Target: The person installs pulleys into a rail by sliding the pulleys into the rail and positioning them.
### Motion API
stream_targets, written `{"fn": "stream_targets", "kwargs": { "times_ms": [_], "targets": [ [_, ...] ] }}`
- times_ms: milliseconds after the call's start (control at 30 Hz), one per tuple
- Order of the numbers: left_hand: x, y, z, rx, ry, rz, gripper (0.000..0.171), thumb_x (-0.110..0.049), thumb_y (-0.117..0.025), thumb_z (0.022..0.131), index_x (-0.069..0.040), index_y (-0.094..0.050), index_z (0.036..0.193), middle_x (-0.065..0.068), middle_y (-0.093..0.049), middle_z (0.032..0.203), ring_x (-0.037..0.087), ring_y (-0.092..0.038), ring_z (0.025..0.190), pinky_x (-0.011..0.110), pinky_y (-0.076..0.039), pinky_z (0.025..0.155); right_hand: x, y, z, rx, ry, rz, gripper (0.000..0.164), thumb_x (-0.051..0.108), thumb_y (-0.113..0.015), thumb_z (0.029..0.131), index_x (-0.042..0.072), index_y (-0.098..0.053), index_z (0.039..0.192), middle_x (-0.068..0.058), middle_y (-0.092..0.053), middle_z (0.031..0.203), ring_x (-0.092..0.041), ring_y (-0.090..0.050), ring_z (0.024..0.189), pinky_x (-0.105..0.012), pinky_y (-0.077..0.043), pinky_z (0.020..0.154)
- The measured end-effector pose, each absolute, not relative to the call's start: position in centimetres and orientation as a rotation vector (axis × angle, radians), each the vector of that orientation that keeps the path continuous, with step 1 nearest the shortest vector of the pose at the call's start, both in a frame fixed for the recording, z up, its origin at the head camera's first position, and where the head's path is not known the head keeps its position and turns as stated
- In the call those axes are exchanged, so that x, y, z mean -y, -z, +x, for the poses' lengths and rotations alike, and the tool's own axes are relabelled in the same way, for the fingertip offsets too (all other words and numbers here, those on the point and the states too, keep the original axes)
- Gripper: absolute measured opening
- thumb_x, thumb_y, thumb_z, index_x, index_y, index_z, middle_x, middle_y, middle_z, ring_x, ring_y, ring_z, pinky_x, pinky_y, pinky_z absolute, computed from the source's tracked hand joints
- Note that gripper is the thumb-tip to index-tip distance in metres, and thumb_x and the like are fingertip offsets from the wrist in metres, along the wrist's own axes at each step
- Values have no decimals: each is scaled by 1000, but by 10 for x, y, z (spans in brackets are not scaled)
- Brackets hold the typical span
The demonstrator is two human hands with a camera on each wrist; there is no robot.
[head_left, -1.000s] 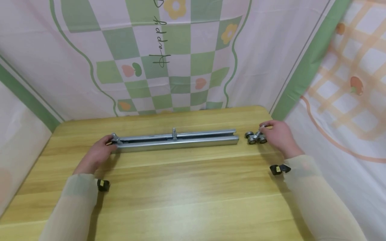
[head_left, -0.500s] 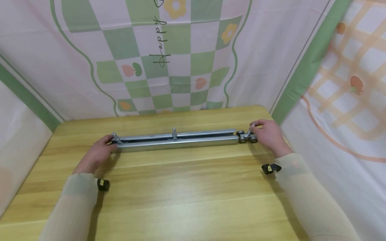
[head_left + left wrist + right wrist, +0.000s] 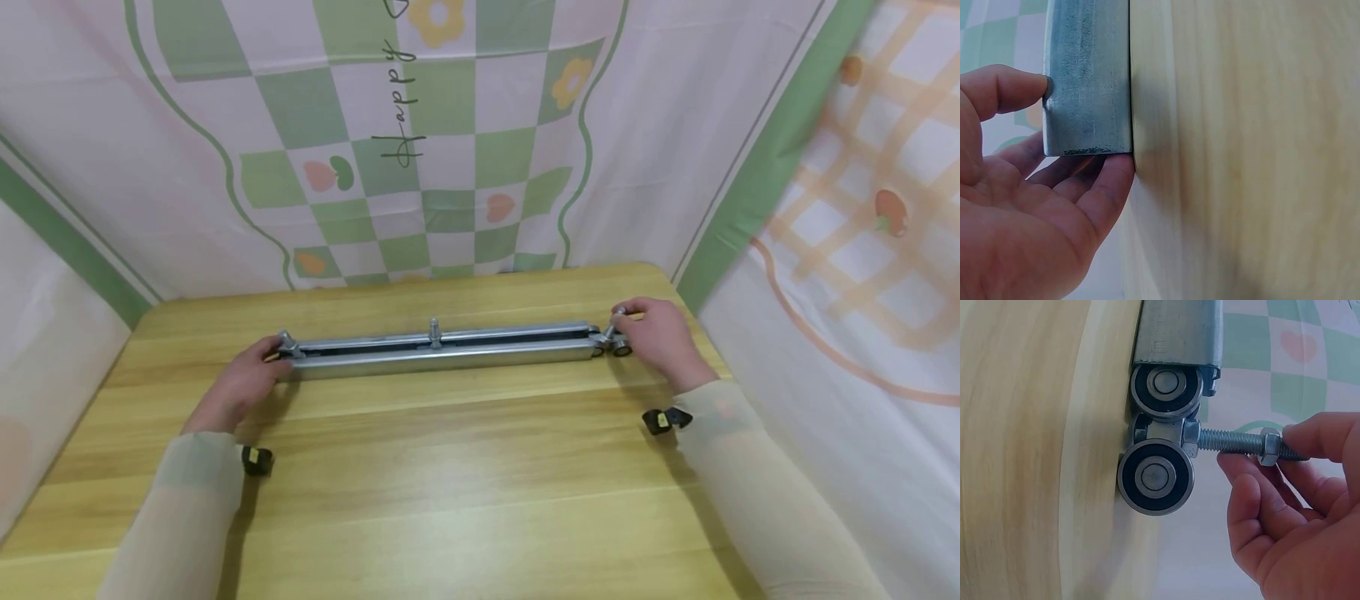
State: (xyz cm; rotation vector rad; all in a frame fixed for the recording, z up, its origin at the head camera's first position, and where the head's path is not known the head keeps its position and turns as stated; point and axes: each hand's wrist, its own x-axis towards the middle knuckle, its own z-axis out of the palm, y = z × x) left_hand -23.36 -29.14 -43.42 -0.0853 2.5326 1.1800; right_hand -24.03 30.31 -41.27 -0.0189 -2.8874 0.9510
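Observation:
A silver metal C-channel track (image 3: pixel 495 357) lies lengthwise on the wooden table, its slot facing up. At its left end, my left hand (image 3: pixel 243 382) grips the track, thumb on the upper edge and fingers around the end. My right hand (image 3: pixel 660 337) pinches the threaded bolt (image 3: pixel 1235 441) of a roller trolley (image 3: pixel 1157 478) near its nut. One pair of the trolley's wheels is partly inside the track's right end; the other pair is outside. Two more bolts rise from the slot, one at mid-length (image 3: pixel 434 333) and one beside my left hand (image 3: pixel 288 342).
The table (image 3: pixel 442 483) has a wood-grain top with rounded far corners. A checked cloth (image 3: pixel 450 167) hangs behind it, and patterned cloth (image 3: pixel 847 292) hangs at the right side. Each sleeve has a small black device (image 3: pixel 257 461) at the wrist.
My right hand has moved left with the roller trolley, from apart from the track to its leading wheels entering the right end. My left hand has stayed in place on the track.

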Motion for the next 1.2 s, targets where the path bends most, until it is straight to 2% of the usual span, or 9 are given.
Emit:
{"fn": "stream_targets", "kwargs": {
  "times_ms": [133, 433, 733, 1000, 1200],
  "targets": [
    [291, 434, -233, -2534, -1183, -88, 71, -32, -46, 105, -6, -9, 160, 27, -11, 161, 53, -12, 142, 68, -17, 109, -304, 414, -242, 2869, -1010, -48, 36, 30, -57, 99, 1, -70, 116, -20, -67, 116, -30, -59, 91, -41, -45, 74],
    [291, 434, -232, -2537, -1192, -92, 71, -30, -46, 104, -7, -10, 160, 27, -12, 161, 53, -12, 142, 68, -17, 109, -301, 415, -243, 2813, -1064, -63, 34, 30, -60, 96, 2, -73, 112, -17, -69, 111, -30, -59, 94, -40, -44, 75],
    [291, 437, -234, -2548, -1185, -82, 69, -30, -46, 105, -8, -11, 160, 26, -13, 161, 52, -13, 143, 67, -18, 109, -296, 418, -246, 2849, -1143, 32, 38, 37, -58, 99, 5, -68, 118, -16, -65, 120, -35, -59, 110, -50, -47, 87],
    [291, 436, -233, -2552, -1168, -86, 70, -31, -47, 104, -8, -11, 160, 27, -13, 161, 53, -12, 142, 68, -18, 109, -293, 417, -245, 2788, -1162, 75, 38, 36, -57, 101, 4, -69, 115, -15, -68, 111, -32, -61, 98, -45, -48, 77],
    [291, 435, -232, -2551, -1175, -84, 70, -30, -46, 105, -7, -11, 160, 28, -13, 161, 53, -12, 142, 68, -18, 109, -286, 415, -248, 2817, -1134, 75, 38, 39, -60, 99, 6, -72, 115, -9, -73, 99, -28, -65, 94, -42, -48, 77]
  ]
}}
